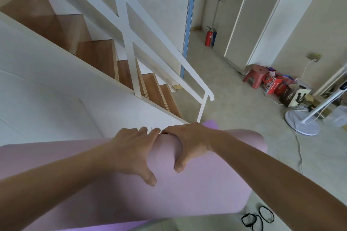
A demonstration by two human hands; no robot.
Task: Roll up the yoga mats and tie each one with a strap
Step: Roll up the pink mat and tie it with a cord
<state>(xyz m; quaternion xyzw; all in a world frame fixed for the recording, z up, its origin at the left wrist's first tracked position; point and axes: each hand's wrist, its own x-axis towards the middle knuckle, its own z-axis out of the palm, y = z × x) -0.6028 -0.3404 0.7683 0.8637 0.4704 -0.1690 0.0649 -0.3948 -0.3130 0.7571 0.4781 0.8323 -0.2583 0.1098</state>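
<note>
A pink yoga mat [206,189], rolled into a thick tube, lies across the lower half of the view. My left hand [131,152] grips the roll from the left, fingers curled over its top and thumb down its near side. My right hand [189,142] grips it just beside, fingers over the far side and thumb on the front. The fingertips of both hands meet at the top of the roll. A purple mat edge [211,124] shows behind the roll and again at the bottom. Black elastic straps [257,217] lie looped on the floor at lower right.
A white-railed wooden staircase [131,73] rises at left, close behind the mat. Tiled floor [234,103] stretches to the right. A white fan base [302,124] with cables, a red stool [257,75], boxes and bags stand at right. A fire extinguisher [208,36] stands far back.
</note>
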